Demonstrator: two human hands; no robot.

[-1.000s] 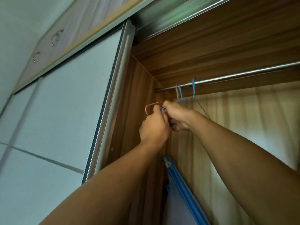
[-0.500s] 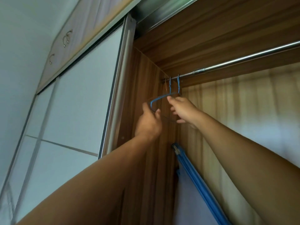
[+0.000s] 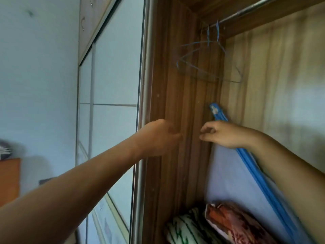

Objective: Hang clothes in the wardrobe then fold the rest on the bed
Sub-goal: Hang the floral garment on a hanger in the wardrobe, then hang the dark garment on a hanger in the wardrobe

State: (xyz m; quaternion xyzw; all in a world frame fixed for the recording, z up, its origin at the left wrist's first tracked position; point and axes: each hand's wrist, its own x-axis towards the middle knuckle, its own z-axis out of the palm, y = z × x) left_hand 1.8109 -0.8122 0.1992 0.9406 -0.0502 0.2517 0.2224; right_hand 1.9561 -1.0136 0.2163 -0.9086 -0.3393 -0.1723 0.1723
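Our left hand [image 3: 158, 136] and right hand [image 3: 223, 133] hold nothing, fingers loosely curled. Well above them, blue hangers [image 3: 208, 35] hang on the rod [image 3: 246, 11].

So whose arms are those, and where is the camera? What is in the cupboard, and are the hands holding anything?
There is no machine here. The arms belong to a person wearing a camera on their head, so you see what they see: the inside of a wardrobe. Their left hand and right hand reach in, and both hold nothing; the fingers are loose. Above them thin blue wire hangers hang on a metal rail, with no clothes on them. At the bottom lie a green-striped cloth and something red and patterned, too blurred to name. A pale bag with a blue edge leans behind the right arm.
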